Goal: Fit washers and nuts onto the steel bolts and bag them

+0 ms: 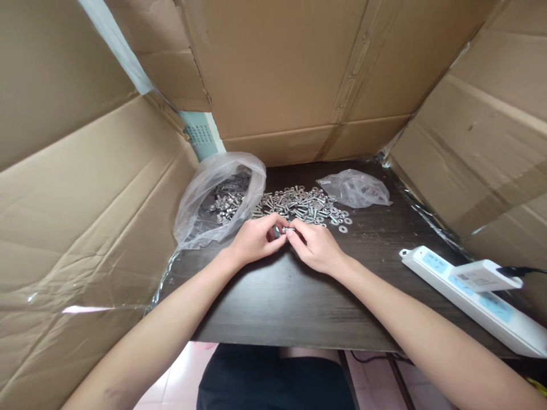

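My left hand [257, 238] and my right hand [317, 246] meet fingertip to fingertip over the near side of a hardware pile. Pinched between them is a small silver bolt [287, 230], lying roughly sideways. A ring-shaped part seems to sit around it near the left fingers, but it is too small to make out. Just beyond my fingers, loose bolts [305, 212] lie heaped together with flat washers [343, 229]. To the left, an open clear plastic bag [188, 219] holds many small shiny metal parts [228, 206].
A crumpled clear bag [359, 188] lies at the back right of the dark table [273, 302]. On the right is a white power strip [470, 302] with a plugged-in white adapter [485, 275] and black cable. Cardboard walls [299, 68] enclose the back and both sides.
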`<move>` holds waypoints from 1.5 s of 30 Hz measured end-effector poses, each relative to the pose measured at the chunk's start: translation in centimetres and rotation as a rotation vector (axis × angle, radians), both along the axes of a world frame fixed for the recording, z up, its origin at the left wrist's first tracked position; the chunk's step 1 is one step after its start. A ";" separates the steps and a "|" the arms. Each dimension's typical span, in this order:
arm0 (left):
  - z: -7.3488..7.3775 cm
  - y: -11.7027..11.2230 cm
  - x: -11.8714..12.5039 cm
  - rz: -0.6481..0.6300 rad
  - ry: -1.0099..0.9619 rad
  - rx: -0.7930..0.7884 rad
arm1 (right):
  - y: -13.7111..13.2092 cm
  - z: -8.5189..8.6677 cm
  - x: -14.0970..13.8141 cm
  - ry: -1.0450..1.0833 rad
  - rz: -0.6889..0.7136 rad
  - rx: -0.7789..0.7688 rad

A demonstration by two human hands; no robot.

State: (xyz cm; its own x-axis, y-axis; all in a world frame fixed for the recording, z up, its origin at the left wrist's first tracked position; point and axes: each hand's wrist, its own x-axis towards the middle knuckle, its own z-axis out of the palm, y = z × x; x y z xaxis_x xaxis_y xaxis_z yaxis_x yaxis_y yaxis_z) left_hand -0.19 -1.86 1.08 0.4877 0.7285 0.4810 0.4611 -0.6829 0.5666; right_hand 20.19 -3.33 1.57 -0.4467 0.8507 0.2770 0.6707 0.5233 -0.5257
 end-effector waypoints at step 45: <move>-0.3 0.0 -0.1 -0.010 0.017 -0.010 | -0.1 0.0 0.0 0.122 0.029 -0.047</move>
